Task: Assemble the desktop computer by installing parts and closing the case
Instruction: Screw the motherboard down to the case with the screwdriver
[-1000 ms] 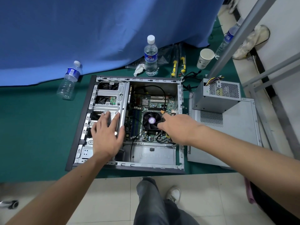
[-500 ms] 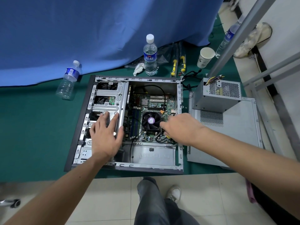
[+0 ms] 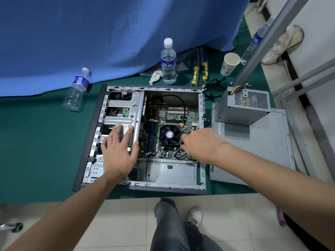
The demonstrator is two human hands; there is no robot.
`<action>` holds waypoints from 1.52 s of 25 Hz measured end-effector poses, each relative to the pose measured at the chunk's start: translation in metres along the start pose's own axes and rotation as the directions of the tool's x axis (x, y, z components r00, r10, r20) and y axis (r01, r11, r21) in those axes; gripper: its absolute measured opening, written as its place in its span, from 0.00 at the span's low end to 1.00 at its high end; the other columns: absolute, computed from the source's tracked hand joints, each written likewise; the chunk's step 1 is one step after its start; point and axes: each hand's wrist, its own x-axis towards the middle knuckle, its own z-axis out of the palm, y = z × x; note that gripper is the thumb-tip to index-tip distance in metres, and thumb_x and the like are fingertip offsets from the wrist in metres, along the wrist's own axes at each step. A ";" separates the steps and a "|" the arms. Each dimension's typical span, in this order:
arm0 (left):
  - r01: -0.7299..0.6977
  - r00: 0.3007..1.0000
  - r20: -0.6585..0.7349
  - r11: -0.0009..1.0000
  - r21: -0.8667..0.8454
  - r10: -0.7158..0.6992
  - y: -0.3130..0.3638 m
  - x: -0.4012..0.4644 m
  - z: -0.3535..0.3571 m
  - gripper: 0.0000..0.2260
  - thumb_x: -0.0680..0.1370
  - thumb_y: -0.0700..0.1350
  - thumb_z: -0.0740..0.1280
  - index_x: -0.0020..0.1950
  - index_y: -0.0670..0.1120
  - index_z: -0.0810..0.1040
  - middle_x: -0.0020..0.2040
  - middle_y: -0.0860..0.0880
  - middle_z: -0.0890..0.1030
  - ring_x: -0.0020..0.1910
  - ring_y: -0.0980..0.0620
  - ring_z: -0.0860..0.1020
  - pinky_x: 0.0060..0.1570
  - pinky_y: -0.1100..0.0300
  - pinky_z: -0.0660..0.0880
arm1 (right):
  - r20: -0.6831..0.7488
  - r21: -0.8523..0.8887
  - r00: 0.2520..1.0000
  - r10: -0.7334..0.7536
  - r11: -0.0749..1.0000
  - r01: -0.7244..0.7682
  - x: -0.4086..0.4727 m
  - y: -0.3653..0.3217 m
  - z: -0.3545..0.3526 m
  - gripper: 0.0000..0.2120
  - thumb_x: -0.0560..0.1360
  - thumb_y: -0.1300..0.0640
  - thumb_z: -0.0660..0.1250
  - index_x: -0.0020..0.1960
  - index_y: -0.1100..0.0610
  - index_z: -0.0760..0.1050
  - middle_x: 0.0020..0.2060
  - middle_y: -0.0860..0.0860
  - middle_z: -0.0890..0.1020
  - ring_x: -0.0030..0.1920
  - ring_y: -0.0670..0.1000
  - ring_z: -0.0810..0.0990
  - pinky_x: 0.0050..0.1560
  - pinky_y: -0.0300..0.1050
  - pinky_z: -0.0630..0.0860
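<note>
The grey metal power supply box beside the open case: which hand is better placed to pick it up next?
Probably the right hand: it is nearer the grey metal power supply box. The left hand rests flat on the silver drive cage.

The computer case is bare grey sheet metal with a dull sheen, framed by a dark matt plastic front edge. Its drive cage is stamped, ribbed metal, slightly shinier. The motherboard looks like green lacquered board; the cooler fan is black plastic with a glossy purple sticker. The power supply and the side panel are perforated matt grey metal. The table cover is matt green cloth; the curtain is smooth blue fabric. 2 water bottles are clear glossy plastic, the cup matt paper.
</note>
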 end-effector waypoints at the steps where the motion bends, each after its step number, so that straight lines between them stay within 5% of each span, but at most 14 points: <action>1: -0.002 1.000 -0.001 1.000 0.000 0.002 -0.001 0.000 0.000 0.26 0.79 0.62 0.49 0.76 0.56 0.65 0.77 0.44 0.62 0.77 0.46 0.57 0.73 0.42 0.55 | 0.005 0.004 1.000 0.023 1.000 -0.023 0.001 -0.002 0.003 0.11 0.84 0.55 0.54 0.60 0.56 0.72 0.34 0.48 0.67 0.37 0.53 0.76 0.37 0.49 0.80; 5: -0.004 1.000 -0.002 1.000 0.005 0.004 -0.001 0.000 0.000 0.26 0.80 0.62 0.50 0.76 0.56 0.65 0.76 0.45 0.62 0.77 0.46 0.57 0.73 0.42 0.55 | 0.091 0.225 0.995 0.033 0.973 -0.053 0.001 -0.002 0.001 0.16 0.82 0.51 0.58 0.68 0.54 0.64 0.58 0.56 0.68 0.43 0.56 0.78 0.39 0.50 0.79; 8: -0.006 1.000 0.004 1.000 0.007 0.005 0.000 0.000 -0.001 0.26 0.80 0.62 0.50 0.76 0.56 0.65 0.77 0.45 0.62 0.77 0.46 0.57 0.73 0.42 0.55 | 0.076 0.175 0.996 -0.039 0.984 0.026 -0.002 -0.001 -0.005 0.19 0.75 0.67 0.60 0.63 0.54 0.68 0.48 0.55 0.67 0.33 0.51 0.71 0.27 0.46 0.69; 12: -0.005 1.000 0.001 1.000 0.001 0.005 0.000 0.000 -0.001 0.26 0.79 0.62 0.50 0.76 0.56 0.65 0.77 0.45 0.62 0.77 0.46 0.57 0.73 0.42 0.54 | -0.010 -0.036 0.998 0.064 0.997 -0.064 -0.003 -0.007 0.000 0.08 0.81 0.62 0.57 0.57 0.56 0.72 0.32 0.49 0.66 0.29 0.49 0.67 0.26 0.43 0.65; 14: -0.006 1.000 0.006 1.000 0.000 0.006 0.001 0.000 -0.002 0.26 0.80 0.62 0.50 0.76 0.56 0.65 0.77 0.45 0.62 0.77 0.46 0.57 0.73 0.42 0.54 | -0.018 -0.001 0.998 0.066 0.998 -0.066 -0.003 -0.005 0.004 0.10 0.84 0.54 0.54 0.59 0.56 0.72 0.34 0.48 0.68 0.34 0.51 0.72 0.33 0.46 0.75; 16: -0.003 1.000 0.006 1.000 0.006 0.003 0.000 0.000 -0.001 0.26 0.80 0.62 0.50 0.77 0.56 0.64 0.77 0.45 0.62 0.77 0.46 0.57 0.73 0.42 0.54 | 0.052 0.126 0.998 0.042 0.991 -0.049 -0.002 -0.004 0.006 0.13 0.84 0.50 0.54 0.64 0.56 0.67 0.49 0.53 0.71 0.37 0.53 0.73 0.35 0.48 0.77; 18: -0.003 1.000 0.006 1.000 0.008 0.003 0.000 0.000 -0.001 0.27 0.80 0.62 0.49 0.77 0.56 0.64 0.77 0.44 0.62 0.77 0.46 0.57 0.73 0.42 0.54 | 0.079 0.195 0.997 -0.005 0.981 -0.011 -0.002 -0.003 0.005 0.16 0.80 0.59 0.59 0.67 0.55 0.63 0.58 0.58 0.66 0.35 0.52 0.72 0.30 0.46 0.71; 21: -0.008 1.000 0.004 1.000 0.007 0.008 0.001 0.000 -0.001 0.27 0.79 0.62 0.49 0.76 0.56 0.65 0.77 0.44 0.62 0.77 0.45 0.57 0.73 0.42 0.54 | 0.036 0.079 0.997 -0.064 0.995 0.061 -0.004 -0.008 0.007 0.19 0.75 0.68 0.59 0.64 0.55 0.68 0.44 0.55 0.65 0.30 0.51 0.66 0.25 0.45 0.60; 25: -0.001 1.000 0.007 1.000 0.006 0.001 0.001 0.000 -0.001 0.27 0.80 0.62 0.50 0.76 0.56 0.65 0.77 0.44 0.62 0.77 0.45 0.57 0.73 0.42 0.54 | -0.047 -0.018 0.994 0.099 0.995 -0.100 -0.003 -0.018 0.014 0.05 0.82 0.58 0.58 0.52 0.56 0.72 0.33 0.49 0.69 0.29 0.50 0.70 0.26 0.44 0.68; 29: -0.007 1.000 0.007 1.000 -0.001 0.007 0.001 0.000 -0.001 0.26 0.80 0.62 0.50 0.76 0.55 0.65 0.77 0.44 0.62 0.77 0.45 0.57 0.73 0.42 0.53 | 0.020 0.199 0.996 0.088 0.976 -0.090 -0.001 -0.010 0.012 0.14 0.81 0.57 0.59 0.66 0.56 0.65 0.57 0.57 0.67 0.33 0.51 0.68 0.27 0.44 0.65; 33: -0.006 1.000 -0.003 1.000 0.003 0.006 0.002 -0.001 -0.002 0.27 0.79 0.61 0.49 0.76 0.55 0.66 0.76 0.44 0.63 0.76 0.45 0.58 0.72 0.42 0.55 | -0.044 0.076 0.998 -0.042 0.996 0.045 -0.006 -0.009 0.008 0.18 0.73 0.69 0.59 0.61 0.57 0.70 0.45 0.55 0.65 0.30 0.49 0.66 0.24 0.43 0.58; 36: -0.004 1.000 0.000 1.000 0.000 0.004 0.002 0.000 -0.003 0.27 0.79 0.62 0.49 0.76 0.55 0.66 0.76 0.44 0.63 0.76 0.45 0.58 0.72 0.42 0.56 | -0.095 0.004 0.994 0.045 0.999 -0.045 -0.007 -0.014 0.015 0.04 0.81 0.59 0.59 0.53 0.56 0.71 0.37 0.51 0.70 0.27 0.49 0.66 0.24 0.44 0.67; 38: -0.005 1.000 0.000 1.000 -0.003 0.005 0.002 0.000 -0.002 0.27 0.79 0.62 0.49 0.76 0.55 0.66 0.76 0.44 0.63 0.76 0.45 0.58 0.72 0.41 0.56 | -0.094 0.045 0.990 0.107 0.994 -0.103 -0.006 -0.013 0.021 0.10 0.84 0.50 0.55 0.54 0.57 0.69 0.39 0.51 0.72 0.28 0.49 0.68 0.29 0.46 0.74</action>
